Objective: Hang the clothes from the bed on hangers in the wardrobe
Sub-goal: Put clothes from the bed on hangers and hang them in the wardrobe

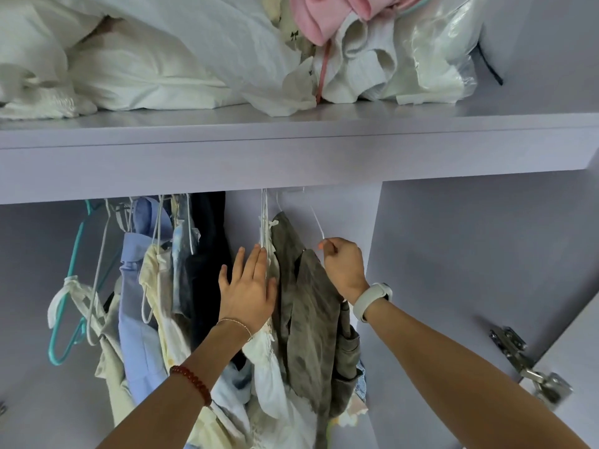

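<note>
1. Teal hanger (69,280): empty, at the far left of the wardrobe's hanging space.
2. Hung clothes (142,286): blue, cream and dark garments, bunched left.
3. Left hand (248,293): fingers straight, pressing the white garment (269,358) leftward.
4. Olive garment (308,303): on a white hanger (316,222), just beside the white one.
5. Right hand (343,264): fingers curled, pinching that hanger.
6. Step: seating the hanger in the cleared gap; next, probably release, return to bed.
</note>
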Available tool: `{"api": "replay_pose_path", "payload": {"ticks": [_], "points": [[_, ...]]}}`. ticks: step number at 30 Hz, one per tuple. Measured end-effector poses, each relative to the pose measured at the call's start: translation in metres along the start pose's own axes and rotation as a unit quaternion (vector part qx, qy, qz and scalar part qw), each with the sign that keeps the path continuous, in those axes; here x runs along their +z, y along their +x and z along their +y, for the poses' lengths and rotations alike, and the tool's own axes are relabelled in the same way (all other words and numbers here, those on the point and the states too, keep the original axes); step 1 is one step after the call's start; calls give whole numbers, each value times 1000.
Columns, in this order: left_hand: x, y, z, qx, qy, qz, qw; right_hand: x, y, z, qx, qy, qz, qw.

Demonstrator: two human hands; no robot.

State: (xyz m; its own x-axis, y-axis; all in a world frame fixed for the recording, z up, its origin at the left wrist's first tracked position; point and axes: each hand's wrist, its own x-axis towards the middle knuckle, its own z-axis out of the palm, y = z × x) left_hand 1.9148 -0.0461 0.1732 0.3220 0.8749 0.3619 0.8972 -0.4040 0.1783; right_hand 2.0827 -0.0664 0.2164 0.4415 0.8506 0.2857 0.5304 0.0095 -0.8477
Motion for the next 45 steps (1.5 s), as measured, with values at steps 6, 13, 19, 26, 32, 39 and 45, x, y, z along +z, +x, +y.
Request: {"api": "replay_pose_path", "payload": {"ticks": [6,13,19,26,32,39,45], "points": [[-4,-3,3,-19,5,-18,1000,-24,-9,-1,-28,7,46,999],[-10,-14,28,55,-33,98,993,-54,-68,27,-6,-8,64,998],[-7,-38,85,186,-213,58,957,-92,-171,59,37,-19,77,996],[22,-111,168,310,-299,-136,892,-143,-326,83,171,-60,107,978],[25,-217,234,408,-420,-247,772,-185,-455,69,279,-104,172,939],[-6,-340,297,528,-472,-307,636,-225,-592,31,383,-217,187,878],[-68,-441,335,614,-485,-312,539,-238,-690,-4,442,-297,319,784]]}}
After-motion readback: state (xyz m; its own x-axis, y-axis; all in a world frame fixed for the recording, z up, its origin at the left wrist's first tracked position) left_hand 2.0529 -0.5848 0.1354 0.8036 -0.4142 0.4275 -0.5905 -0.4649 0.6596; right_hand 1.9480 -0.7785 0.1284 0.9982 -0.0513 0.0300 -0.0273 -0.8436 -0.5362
